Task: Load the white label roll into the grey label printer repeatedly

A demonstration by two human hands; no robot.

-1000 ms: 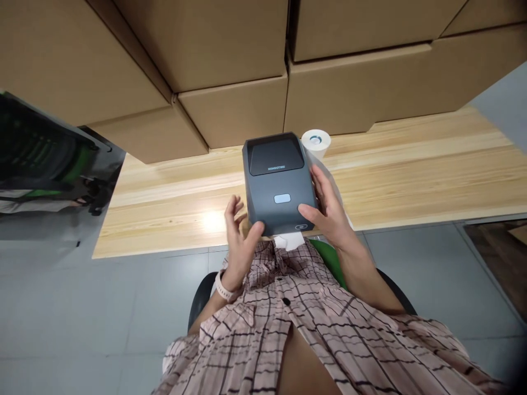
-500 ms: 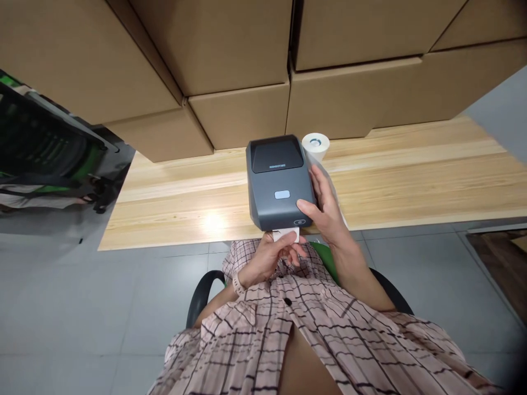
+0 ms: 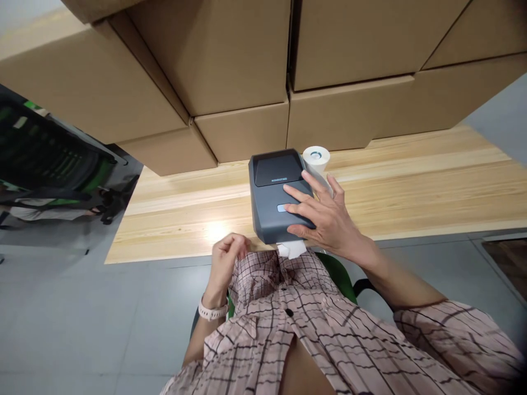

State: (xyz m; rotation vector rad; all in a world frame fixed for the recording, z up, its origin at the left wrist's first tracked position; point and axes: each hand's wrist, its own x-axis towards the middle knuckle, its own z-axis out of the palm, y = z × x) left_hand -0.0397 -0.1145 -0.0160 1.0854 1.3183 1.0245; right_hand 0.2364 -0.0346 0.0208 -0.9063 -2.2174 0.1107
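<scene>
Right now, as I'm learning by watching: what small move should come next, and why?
Probably a light press on the pale button by the right hand: one of its fingers overlaps the button, though contact is unclear, and the left hand is apart from the white paper at the printer's near end.

Left hand (image 3: 229, 255) now off white paper strip (image 3: 292, 249), curls beside dark printer (image 3: 269, 222). Right hand (image 3: 329, 219) now lies over printer's top instead of gripping side, fingers spread, fingertip at pale button (image 3: 280, 208).
</scene>
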